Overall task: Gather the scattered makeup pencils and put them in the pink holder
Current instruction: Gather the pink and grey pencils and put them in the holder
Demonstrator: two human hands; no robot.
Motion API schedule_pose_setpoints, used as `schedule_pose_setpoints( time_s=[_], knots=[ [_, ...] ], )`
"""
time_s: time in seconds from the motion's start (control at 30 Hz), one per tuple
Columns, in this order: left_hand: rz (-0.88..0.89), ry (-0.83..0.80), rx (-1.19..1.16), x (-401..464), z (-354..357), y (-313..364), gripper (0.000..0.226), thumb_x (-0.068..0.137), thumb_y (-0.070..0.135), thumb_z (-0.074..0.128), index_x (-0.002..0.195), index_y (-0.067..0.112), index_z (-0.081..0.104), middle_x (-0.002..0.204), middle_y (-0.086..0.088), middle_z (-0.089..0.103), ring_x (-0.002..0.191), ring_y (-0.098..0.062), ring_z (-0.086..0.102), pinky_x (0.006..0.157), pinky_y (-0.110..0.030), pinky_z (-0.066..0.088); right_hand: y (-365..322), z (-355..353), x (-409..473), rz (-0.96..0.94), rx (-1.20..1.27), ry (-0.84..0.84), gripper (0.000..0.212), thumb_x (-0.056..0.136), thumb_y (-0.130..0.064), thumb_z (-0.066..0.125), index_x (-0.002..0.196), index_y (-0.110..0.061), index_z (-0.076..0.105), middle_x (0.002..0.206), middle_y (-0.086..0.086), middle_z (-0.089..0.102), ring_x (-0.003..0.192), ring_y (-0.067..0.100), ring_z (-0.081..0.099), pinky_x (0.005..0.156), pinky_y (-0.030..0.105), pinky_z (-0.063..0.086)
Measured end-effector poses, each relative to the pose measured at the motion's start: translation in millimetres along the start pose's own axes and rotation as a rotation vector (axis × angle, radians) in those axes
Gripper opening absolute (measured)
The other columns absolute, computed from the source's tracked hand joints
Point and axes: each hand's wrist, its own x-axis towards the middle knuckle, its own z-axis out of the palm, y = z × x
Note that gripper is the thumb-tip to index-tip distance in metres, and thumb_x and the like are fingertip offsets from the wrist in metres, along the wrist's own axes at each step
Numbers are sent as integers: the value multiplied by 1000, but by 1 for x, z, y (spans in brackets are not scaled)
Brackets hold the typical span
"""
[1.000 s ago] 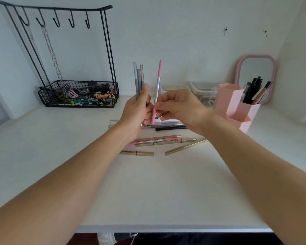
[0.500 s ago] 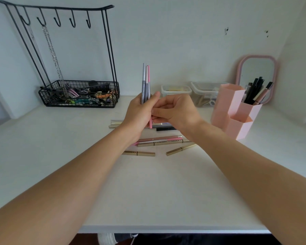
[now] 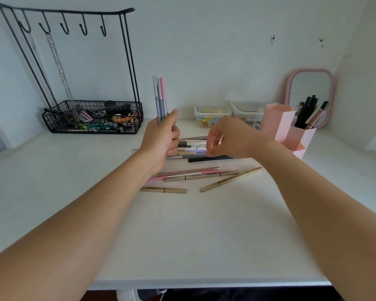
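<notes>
Three upright pencils [image 3: 160, 98] stand gripped in the closed left hand [image 3: 161, 141], left of the pink holder [image 3: 280, 123]. Loose pencils [image 3: 201, 173] lie on the table [image 3: 52, 181], left of and nearer than the holder; some are hidden behind the hands. Right hand [image 3: 228, 137] hovers over them, fingers [image 3: 211, 146] curled, loosely apart, holding nothing. Bare tabletop stretches to the near edge.

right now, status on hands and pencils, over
Left hand gripping upright pencil bundle. Right hand open, reaching over loose pencils. Pink holder unobstructed.
</notes>
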Motion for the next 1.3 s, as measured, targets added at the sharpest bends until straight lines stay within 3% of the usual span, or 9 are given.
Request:
schedule_pose_setpoints(
  time_s=[0.2, 0.37, 0.6, 0.77, 0.87, 0.93, 1.07, 1.17, 1.3],
  knots=[
    [-50, -32, -24, -1, -2, 2, 46, 101, 40, 56, 64, 24, 34, 54, 4, 27, 39, -10, 20, 36, -21, 15, 5, -3, -2, -7, -121, -119, 14, 75, -19, 85, 88, -16, 79, 89, -2, 75, 87, 13, 67, 73, 14, 45],
    [-46, -40, 9, 0, -2, 1, 51, 99, 46, 58, 60, 24, 35, 57, 1, 31, 42, -12, 22, 39, -23, 15, 5, -3, -2, -16, -150, -111, 15, 77, -16, 84, 91, -16, 80, 89, -3, 73, 88, 13, 65, 73, 17, 44],
    [-54, -28, 28, -1, -2, 0, 53, 96, 47, 62, 57, 24, 35, 58, 1, 31, 44, -12, 21, 41, -24, 15, 8, -5, -1, 4, -151, -135, 16, 76, -15, 84, 91, -17, 79, 89, -3, 73, 89, 14, 66, 86, 26, 50],
    [-57, -25, 19, -1, -1, 0, 49, 97, 44, 62, 60, 23, 37, 58, 2, 32, 44, -12, 21, 41, -23, 15, 16, -4, 1, 35, -225, -167, 12, 82, -19, 80, 94, -18, 80, 86, -10, 68, 87, 10, 60, 85, 25, 43],
    [-57, -16, 15, -2, -1, 0, 44, 97, 42, 62, 64, 21, 42, 55, 4, 32, 43, -11, 22, 39, -22, 17, 15, -7, 1, 29, -215, -161, 10, 89, -20, 72, 97, -18, 77, 90, -7, 68, 88, 10, 60, 75, 20, 40],
    [-60, -14, 3, -3, -1, 1, 41, 97, 42, 63, 68, 20, 45, 55, 5, 32, 43, -11, 22, 37, -21, 18, 14, -12, 1, 57, -90, -96, 8, 92, -18, 67, 96, -14, 74, 89, -1, 71, 81, 12, 64, 65, 19, 43],
    [-51, -53, -9, -4, 0, 2, 40, 94, 50, 64, 74, 19, 50, 55, 5, 31, 44, -11, 22, 38, -22, 18, 3, -14, -3, 83, 514, -45, 9, 98, -11, 60, 93, -4, 62, 81, 10, 67, 66, 18, 66, 56, 26, 51],
    [-36, -108, 4, -6, 4, 0, 44, 91, 59, 62, 81, 17, 55, 56, 6, 29, 46, -11, 21, 38, -22, 19, -7, -9, -4, 50, 818, -55, 9, 99, -10, 58, 97, -3, 62, 87, 16, 66, 66, 20, 66, 58, 23, 55],
    [-34, -141, -3, -10, 9, -1, 50, 79, 65, 70, 92, 17, 60, 62, 2, 35, 49, -11, 24, 37, -20, 19, -17, -3, -4, 8, 1015, -47, 13, 97, -12, 61, 103, 0, 62, 78, 11, 67, 64, 15, 67, 62, 21, 58]
  ],
)
